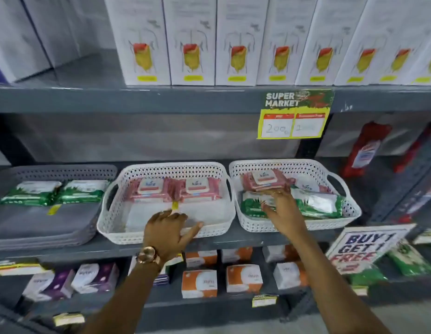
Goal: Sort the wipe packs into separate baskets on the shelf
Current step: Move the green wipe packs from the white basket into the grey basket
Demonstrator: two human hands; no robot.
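Three baskets stand in a row on the middle shelf. The grey basket (65, 171) on the left holds two green wipe packs (31, 192). In the middle white basket (161, 233) lie two pink wipe packs (176, 190) at the back. A mix of pink packs (262, 180) and green packs (318, 204) fills the right white basket (339, 184). My left hand (168, 229) rests on the front rim of the middle basket, fingers spread. My right hand (282, 210) reaches into the right basket, fingertips touching a pink pack and a green pack; it grips nothing that I can see.
White cartons (192, 39) line the shelf above. A yellow price sign (294, 114) hangs from that shelf's edge. Below are purple and orange boxes (200, 283) and a "buy 1 get 1 free" card (366, 247). Red packs (366, 148) stand at the far right.
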